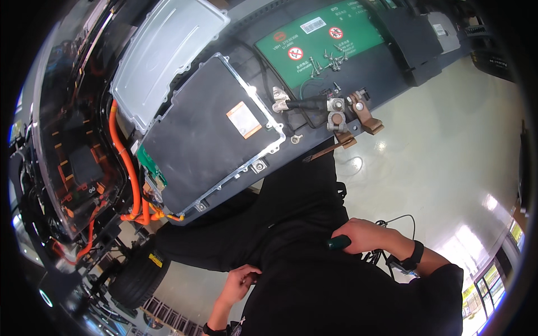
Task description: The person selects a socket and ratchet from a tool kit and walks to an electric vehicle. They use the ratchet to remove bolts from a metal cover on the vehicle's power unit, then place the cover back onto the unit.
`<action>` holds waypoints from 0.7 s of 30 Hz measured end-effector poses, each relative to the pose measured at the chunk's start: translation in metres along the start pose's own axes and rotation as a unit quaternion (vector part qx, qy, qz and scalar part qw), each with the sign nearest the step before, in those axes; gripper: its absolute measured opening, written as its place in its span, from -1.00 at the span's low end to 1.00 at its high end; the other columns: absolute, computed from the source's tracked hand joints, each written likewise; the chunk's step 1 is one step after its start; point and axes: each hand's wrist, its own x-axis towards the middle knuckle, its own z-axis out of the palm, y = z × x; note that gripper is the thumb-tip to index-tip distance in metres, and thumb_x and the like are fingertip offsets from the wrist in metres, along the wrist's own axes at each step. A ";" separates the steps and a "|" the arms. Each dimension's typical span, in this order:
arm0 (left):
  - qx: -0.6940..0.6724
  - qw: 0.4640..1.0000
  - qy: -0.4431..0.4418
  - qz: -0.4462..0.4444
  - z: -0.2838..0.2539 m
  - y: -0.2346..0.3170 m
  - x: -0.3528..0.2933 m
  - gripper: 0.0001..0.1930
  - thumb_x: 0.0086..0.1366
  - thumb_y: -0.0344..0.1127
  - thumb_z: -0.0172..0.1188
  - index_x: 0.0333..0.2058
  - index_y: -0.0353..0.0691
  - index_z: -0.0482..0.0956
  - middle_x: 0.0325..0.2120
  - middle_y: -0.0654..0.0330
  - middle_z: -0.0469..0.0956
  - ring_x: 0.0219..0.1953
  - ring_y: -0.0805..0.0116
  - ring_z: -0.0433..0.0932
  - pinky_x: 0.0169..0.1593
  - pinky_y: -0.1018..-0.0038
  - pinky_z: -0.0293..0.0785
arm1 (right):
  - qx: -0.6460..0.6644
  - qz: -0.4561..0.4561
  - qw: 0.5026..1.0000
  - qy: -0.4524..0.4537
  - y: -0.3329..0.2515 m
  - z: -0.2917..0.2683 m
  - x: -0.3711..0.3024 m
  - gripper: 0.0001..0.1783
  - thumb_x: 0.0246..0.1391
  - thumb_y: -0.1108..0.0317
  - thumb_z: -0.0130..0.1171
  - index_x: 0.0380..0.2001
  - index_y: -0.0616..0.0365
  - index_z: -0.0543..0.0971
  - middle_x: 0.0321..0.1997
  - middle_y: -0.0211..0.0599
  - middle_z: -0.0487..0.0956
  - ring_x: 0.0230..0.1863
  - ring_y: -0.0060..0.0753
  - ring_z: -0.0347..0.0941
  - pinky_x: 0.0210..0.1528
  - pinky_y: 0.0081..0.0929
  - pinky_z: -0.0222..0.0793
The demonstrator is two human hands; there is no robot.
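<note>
My right hand (363, 235) is wrapped around a dark green, rounded object (339, 242), held against my black clothing. Only its blunt end shows, so its kind is unclear. Down at my other side, my left hand (238, 284) has its fingers curled in beside the black clothing. Whatever those fingers may hold is hidden. Both hands are low, well apart from the grey metal housing (193, 134) in front of me, which has a flat black face and a white-and-orange label (244, 120).
A silvery cover (168, 50) leans beyond the housing. Loose screws (330, 60) lie on a green label panel (286, 47). A clamp with copper-coloured jaws (353, 120) sits at the panel's near edge. Orange cables (124, 157) run along the left, above a tire (137, 277).
</note>
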 end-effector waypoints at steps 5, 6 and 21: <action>0.121 0.992 -0.011 0.028 0.002 0.041 0.009 -0.70 0.12 -0.72 0.01 -0.18 -0.39 0.56 -0.25 0.08 0.60 -0.26 0.30 0.64 -0.25 0.50 0.55 | 0.064 0.010 0.995 -0.073 -0.005 -0.019 -0.007 -0.90 -0.13 0.39 0.19 -0.46 0.11 0.55 -0.55 -0.20 0.57 -0.44 -0.10 0.54 -0.36 -0.25 0.40; 0.111 0.993 -0.011 0.041 0.004 0.043 0.011 -0.70 0.12 -0.72 0.02 -0.18 -0.39 0.56 -0.23 0.08 0.60 -0.27 0.28 0.64 -0.24 0.50 0.55 | 0.078 0.009 0.993 -0.085 -0.003 -0.022 -0.009 -0.89 -0.13 0.38 0.20 -0.46 0.12 0.55 -0.55 -0.21 0.57 -0.44 -0.11 0.54 -0.36 -0.25 0.40; 0.206 0.969 -0.124 0.050 0.015 0.075 0.040 -0.80 0.06 -0.55 0.05 -0.30 -0.46 0.50 -0.37 -0.13 0.52 -0.26 -0.16 0.54 -0.20 0.25 0.45 | 0.074 0.042 0.991 -0.100 0.009 -0.025 -0.018 -0.65 -0.15 0.45 0.26 -0.18 0.01 0.60 -0.39 -0.25 0.65 -0.32 -0.11 0.59 -0.28 -0.31 0.47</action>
